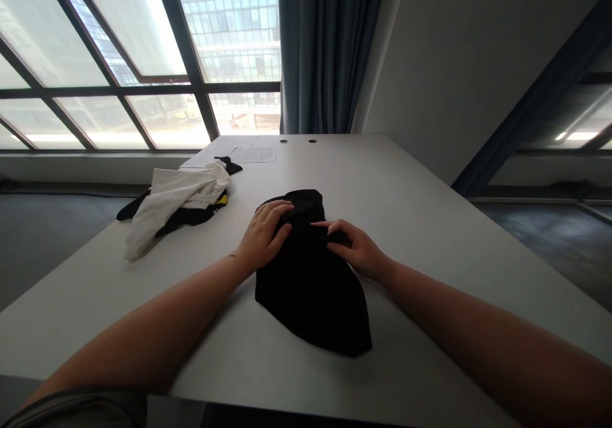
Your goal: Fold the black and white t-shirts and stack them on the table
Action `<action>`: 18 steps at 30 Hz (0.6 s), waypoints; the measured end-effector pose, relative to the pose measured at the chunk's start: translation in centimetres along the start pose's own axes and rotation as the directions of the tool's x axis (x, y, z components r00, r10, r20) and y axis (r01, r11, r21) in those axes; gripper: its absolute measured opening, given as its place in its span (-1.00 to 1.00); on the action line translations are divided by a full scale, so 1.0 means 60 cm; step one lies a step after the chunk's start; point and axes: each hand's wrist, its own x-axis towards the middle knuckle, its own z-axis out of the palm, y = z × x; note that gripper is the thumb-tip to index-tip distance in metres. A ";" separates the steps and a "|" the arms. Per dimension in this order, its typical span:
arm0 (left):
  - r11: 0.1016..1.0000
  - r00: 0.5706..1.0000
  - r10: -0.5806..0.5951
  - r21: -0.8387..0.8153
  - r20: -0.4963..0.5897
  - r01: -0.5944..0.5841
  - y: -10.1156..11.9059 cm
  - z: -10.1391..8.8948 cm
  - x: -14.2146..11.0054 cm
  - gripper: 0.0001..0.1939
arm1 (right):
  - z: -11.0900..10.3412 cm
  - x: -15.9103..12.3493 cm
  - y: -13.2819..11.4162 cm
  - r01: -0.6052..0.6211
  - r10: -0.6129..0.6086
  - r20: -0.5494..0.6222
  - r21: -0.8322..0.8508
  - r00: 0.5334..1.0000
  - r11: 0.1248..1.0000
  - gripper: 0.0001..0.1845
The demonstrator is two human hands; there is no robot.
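Observation:
A black cloth garment (310, 294), folded into a long shape with a slanted near end, lies on the white table in front of me. Its dark colour hides the folds, so I cannot tell what kind of garment it is. My left hand (268, 233) rests flat on its upper left part, fingers stretched out over the fabric. At the right edge, my right hand (356, 246) pinches a bit of the black cloth between thumb and fingers, with the index finger extended across the top of it.
To the left on the white table (411, 198) lies a loose heap of clothes: a white garment (184, 189) over a black one (191, 217) with a yellow patch. Printed sheets of paper (253, 154) and two round cable holes are at the far end, before a blue curtain (329, 51).

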 end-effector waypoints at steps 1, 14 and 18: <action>1.000 0.996 -0.017 0.007 0.092 0.016 -0.017 0.000 0.003 -0.53 | 0.002 -0.001 -0.006 0.003 -0.004 0.018 0.021 1.000 1.000 -0.76; 0.824 0.866 -0.314 0.565 0.389 0.045 -0.021 -0.020 0.023 -0.69 | -0.119 0.041 0.108 -0.158 0.136 -0.504 -0.001 0.853 0.987 -0.53; 0.883 0.809 -0.215 0.462 0.548 -0.078 0.045 -0.042 0.020 -0.70 | -0.175 0.046 0.132 -0.161 0.088 -0.605 -0.067 0.791 0.985 -0.51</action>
